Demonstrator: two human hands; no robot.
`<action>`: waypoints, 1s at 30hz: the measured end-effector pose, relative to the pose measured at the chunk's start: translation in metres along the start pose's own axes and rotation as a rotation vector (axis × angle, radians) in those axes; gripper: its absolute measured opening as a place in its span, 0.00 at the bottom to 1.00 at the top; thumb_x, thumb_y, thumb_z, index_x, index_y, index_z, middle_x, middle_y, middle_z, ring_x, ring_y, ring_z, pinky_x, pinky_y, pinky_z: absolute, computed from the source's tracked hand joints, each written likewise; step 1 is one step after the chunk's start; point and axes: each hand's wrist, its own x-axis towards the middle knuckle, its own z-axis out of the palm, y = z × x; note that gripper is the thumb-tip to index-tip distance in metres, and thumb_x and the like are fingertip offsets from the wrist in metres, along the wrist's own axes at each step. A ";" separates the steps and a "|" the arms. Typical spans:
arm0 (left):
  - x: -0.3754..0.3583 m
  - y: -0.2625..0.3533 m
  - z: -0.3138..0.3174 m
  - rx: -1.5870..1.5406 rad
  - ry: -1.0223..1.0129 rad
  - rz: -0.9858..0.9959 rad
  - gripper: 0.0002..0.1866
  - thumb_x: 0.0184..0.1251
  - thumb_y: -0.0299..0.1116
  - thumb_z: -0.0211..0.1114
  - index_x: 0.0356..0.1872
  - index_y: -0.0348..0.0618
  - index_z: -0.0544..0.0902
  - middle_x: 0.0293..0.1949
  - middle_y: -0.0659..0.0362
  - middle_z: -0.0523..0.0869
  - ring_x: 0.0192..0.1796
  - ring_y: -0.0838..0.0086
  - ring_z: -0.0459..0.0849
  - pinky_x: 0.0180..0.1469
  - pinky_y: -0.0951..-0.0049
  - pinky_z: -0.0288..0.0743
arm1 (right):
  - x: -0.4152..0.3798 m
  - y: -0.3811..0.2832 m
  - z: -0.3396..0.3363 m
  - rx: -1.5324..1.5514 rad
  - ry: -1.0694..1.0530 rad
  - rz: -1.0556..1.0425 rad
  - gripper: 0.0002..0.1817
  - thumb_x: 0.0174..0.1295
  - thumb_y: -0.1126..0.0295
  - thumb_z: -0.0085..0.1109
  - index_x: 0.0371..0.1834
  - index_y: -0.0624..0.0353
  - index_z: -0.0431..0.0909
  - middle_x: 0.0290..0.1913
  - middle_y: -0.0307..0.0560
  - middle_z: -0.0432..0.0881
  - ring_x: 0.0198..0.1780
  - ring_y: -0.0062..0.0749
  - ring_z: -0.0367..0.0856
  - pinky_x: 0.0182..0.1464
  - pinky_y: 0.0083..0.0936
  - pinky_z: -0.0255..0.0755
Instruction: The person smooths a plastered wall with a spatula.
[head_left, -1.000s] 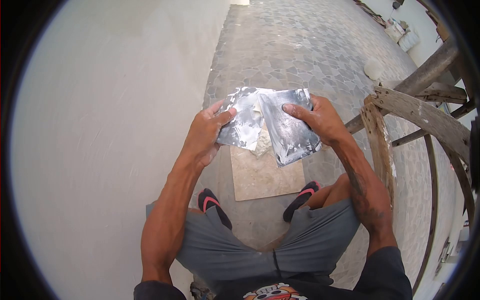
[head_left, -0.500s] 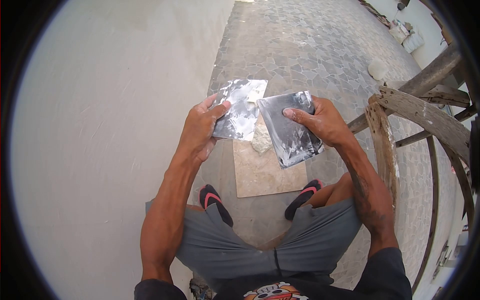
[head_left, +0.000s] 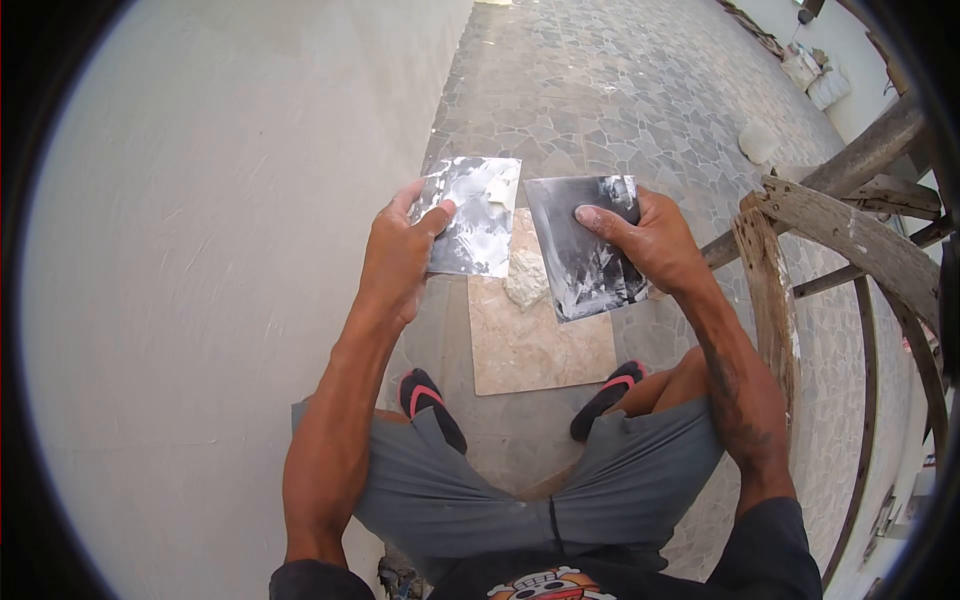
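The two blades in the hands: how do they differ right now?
The left blade carries more white paste, with a thick dab near its top; the right blade looks darker, only streaked. The left blade sits higher and squarer; the right blade tilts. Both are flat, thin, thumb-pinched, apart, above the tile.

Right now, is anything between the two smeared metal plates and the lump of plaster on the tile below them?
Nothing visible. The left plate and right plate are held apart, and the plaster lump on the tile shows through the open gap between them.
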 end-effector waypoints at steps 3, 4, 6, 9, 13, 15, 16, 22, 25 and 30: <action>-0.002 -0.002 0.002 -0.013 0.001 -0.020 0.27 0.71 0.27 0.59 0.67 0.24 0.66 0.51 0.47 0.83 0.46 0.71 0.87 0.46 0.73 0.86 | 0.001 0.004 0.004 -0.014 -0.049 -0.072 0.20 0.63 0.55 0.68 0.45 0.63 0.83 0.31 0.40 0.85 0.28 0.19 0.81 0.32 0.21 0.75; -0.004 0.000 0.002 -0.019 0.002 -0.032 0.27 0.71 0.27 0.59 0.67 0.24 0.66 0.51 0.47 0.83 0.46 0.71 0.87 0.46 0.73 0.86 | 0.001 0.002 0.006 -0.029 -0.061 -0.059 0.20 0.63 0.54 0.68 0.45 0.63 0.83 0.31 0.40 0.85 0.28 0.19 0.81 0.32 0.21 0.75; -0.006 0.003 0.004 -0.028 0.005 -0.050 0.27 0.71 0.26 0.59 0.67 0.24 0.66 0.51 0.47 0.83 0.47 0.71 0.87 0.46 0.73 0.86 | 0.000 0.002 0.007 -0.059 -0.086 -0.033 0.20 0.63 0.54 0.68 0.44 0.63 0.83 0.30 0.40 0.85 0.28 0.19 0.81 0.32 0.21 0.75; -0.007 0.004 0.005 -0.037 0.008 -0.058 0.27 0.71 0.26 0.59 0.68 0.25 0.66 0.51 0.47 0.83 0.47 0.71 0.87 0.47 0.73 0.86 | -0.001 0.001 0.008 -0.065 -0.087 -0.047 0.20 0.64 0.54 0.68 0.44 0.63 0.83 0.30 0.40 0.85 0.28 0.19 0.81 0.33 0.22 0.75; -0.005 -0.004 0.004 -0.037 0.004 -0.047 0.28 0.71 0.26 0.59 0.68 0.24 0.65 0.51 0.47 0.83 0.46 0.71 0.87 0.46 0.73 0.86 | 0.001 0.001 0.009 -0.078 -0.062 -0.063 0.22 0.63 0.53 0.68 0.44 0.63 0.83 0.30 0.41 0.85 0.28 0.20 0.81 0.32 0.22 0.75; -0.006 -0.004 0.005 -0.026 -0.003 -0.048 0.28 0.71 0.26 0.59 0.68 0.24 0.65 0.50 0.47 0.83 0.46 0.71 0.87 0.46 0.73 0.86 | 0.003 0.002 0.009 -0.096 -0.042 -0.057 0.22 0.63 0.52 0.68 0.43 0.64 0.82 0.30 0.41 0.85 0.28 0.21 0.81 0.32 0.22 0.75; -0.007 -0.004 0.005 -0.019 -0.010 -0.050 0.28 0.71 0.26 0.59 0.68 0.24 0.64 0.50 0.47 0.83 0.46 0.71 0.87 0.46 0.73 0.86 | 0.002 0.002 0.009 -0.087 -0.035 -0.059 0.22 0.63 0.52 0.68 0.43 0.64 0.82 0.30 0.42 0.85 0.28 0.21 0.81 0.32 0.22 0.75; -0.007 -0.003 0.006 -0.001 -0.003 -0.059 0.29 0.70 0.26 0.59 0.68 0.23 0.64 0.50 0.47 0.83 0.45 0.72 0.88 0.44 0.74 0.87 | 0.001 0.000 0.010 -0.094 -0.034 -0.042 0.22 0.63 0.53 0.67 0.43 0.64 0.83 0.29 0.41 0.85 0.28 0.21 0.81 0.32 0.22 0.75; -0.007 -0.003 0.006 -0.020 0.013 -0.056 0.28 0.70 0.26 0.59 0.68 0.23 0.64 0.50 0.47 0.83 0.44 0.71 0.88 0.44 0.74 0.87 | 0.000 0.001 0.009 -0.100 -0.059 -0.049 0.21 0.64 0.53 0.67 0.43 0.63 0.83 0.29 0.40 0.85 0.28 0.20 0.81 0.32 0.22 0.75; -0.009 0.001 0.007 -0.031 0.040 -0.064 0.27 0.70 0.26 0.59 0.68 0.24 0.65 0.50 0.47 0.83 0.45 0.71 0.88 0.44 0.73 0.87 | -0.002 -0.003 0.009 -0.112 -0.078 -0.036 0.21 0.64 0.53 0.67 0.44 0.63 0.83 0.30 0.41 0.85 0.28 0.20 0.81 0.32 0.22 0.75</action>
